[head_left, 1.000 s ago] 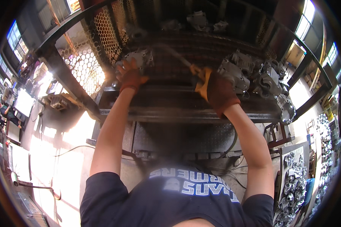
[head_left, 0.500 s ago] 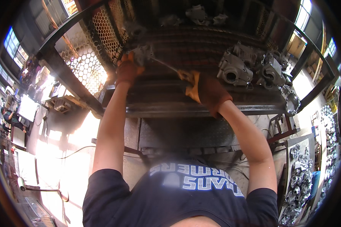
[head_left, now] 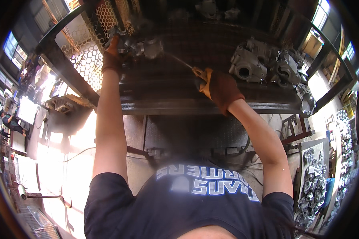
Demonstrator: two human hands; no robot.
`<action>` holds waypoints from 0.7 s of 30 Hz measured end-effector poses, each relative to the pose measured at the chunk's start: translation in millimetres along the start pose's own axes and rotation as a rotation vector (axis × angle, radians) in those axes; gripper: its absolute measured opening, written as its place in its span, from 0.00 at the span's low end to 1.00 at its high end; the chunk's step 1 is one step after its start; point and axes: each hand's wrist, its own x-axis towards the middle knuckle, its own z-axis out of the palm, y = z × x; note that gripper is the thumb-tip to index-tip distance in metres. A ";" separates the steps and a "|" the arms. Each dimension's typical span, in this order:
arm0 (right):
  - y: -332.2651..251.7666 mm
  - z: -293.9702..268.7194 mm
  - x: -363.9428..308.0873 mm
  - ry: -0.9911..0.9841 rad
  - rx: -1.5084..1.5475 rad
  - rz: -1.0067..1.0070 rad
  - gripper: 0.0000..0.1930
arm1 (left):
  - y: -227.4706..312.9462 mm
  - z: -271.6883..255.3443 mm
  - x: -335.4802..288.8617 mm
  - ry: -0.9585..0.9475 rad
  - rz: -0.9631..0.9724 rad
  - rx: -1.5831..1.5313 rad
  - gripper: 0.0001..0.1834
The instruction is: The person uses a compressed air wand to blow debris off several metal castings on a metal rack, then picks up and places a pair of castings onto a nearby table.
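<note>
My left hand (head_left: 112,55), in a brown-and-orange work glove, is closed at a grey metal casting (head_left: 123,43) at the far left of the dark bench; most of its fingers are hidden. Just right of it lies another grey casting (head_left: 152,48), blurred. In the middle, my right hand (head_left: 221,88), gloved alike, grips a tool whose thin metal rod (head_left: 181,60) points up and left toward that second casting. The tip appears short of it, though blur makes contact hard to judge. The tool's handle is mostly covered by the glove.
Several larger grey castings (head_left: 247,67) sit on the bench's right side. Perforated mesh (head_left: 89,65) and a dark frame bar (head_left: 66,67) border the left. More castings (head_left: 209,8) lie at the back. A board heaped with parts (head_left: 315,179) stands lower right. Another person (head_left: 12,122) is far left.
My left hand has moved left and farther away, from the blurred casting to the one at the bench's left end. My right hand has shifted slightly right with the rod tool.
</note>
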 end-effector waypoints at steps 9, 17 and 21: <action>-0.5 9.4 12.7 0.169 -0.007 -0.122 0.20 | -11.8 7.1 -32.0 0.210 0.120 0.157 0.39; -1.1 -16.9 3.3 0.013 0.218 -0.023 0.22 | 5.5 24.3 -60.8 0.201 0.286 -0.261 0.33; -18.5 -36.3 -16.6 -0.061 0.297 -0.085 0.22 | -17.3 24.6 -100.2 0.401 0.518 0.716 0.29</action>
